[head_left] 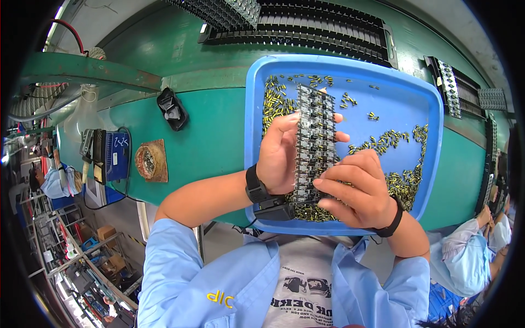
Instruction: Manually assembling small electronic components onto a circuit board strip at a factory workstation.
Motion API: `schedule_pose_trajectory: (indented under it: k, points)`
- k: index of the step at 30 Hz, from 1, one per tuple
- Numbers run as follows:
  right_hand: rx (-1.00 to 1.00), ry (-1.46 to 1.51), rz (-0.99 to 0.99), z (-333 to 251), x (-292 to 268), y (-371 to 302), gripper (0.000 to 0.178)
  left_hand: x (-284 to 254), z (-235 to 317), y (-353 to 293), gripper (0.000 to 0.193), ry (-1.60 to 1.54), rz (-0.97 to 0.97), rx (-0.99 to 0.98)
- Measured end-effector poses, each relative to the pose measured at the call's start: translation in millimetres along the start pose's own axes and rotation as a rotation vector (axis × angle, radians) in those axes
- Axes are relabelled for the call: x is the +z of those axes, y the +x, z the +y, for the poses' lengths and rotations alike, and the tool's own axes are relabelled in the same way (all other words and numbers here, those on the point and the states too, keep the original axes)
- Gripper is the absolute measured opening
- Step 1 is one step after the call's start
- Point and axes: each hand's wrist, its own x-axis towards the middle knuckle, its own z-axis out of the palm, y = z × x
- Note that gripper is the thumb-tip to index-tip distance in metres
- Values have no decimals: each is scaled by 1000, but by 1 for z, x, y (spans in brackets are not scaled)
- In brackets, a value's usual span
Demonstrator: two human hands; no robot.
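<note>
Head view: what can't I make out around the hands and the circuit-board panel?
All in the head view:
Long black-and-silver circuit-board panel: underside, facing away.
Bare left hand: finger middles, behind the panel.
Bare right hand: whether it pinches a part, too small to tell.
Blue plastic tray: floor beneath panel and hands, covered.
Far gray circuit-board panel: cut by the upper edge.

At the frame's centre, a long, narrow panel packed with dark components (315, 145) is gripped by the left hand (278, 153) and touched by the right hand (362, 188). Small yellow-and-black cylindrical parts (406, 186) are scattered in a blue rectangular plastic tray (404, 112), set on a green bench (213, 142). A black slotted rack (322, 37) is seen at upper centre.
</note>
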Motion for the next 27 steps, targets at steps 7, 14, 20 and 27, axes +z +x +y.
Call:
schedule_pose_trajectory:
  k: [7, 14, 20, 27]
  points:
    - [18, -43, -13, 3, -4, -4, 55, 8, -3, 3, 67, -53, 133, 126]
    - [573, 323, 207, -3, -4, 1, 21, 14, 1, 2, 69, -110, 94, 116]
    - [360, 25, -254, 13, 9, -8, 18, 0, 1, 5, 73, -196, 22, 88]
    - [265, 78, -253, 16, 9, -10, 13, 3, 2, 3, 76, -184, 78, 47]
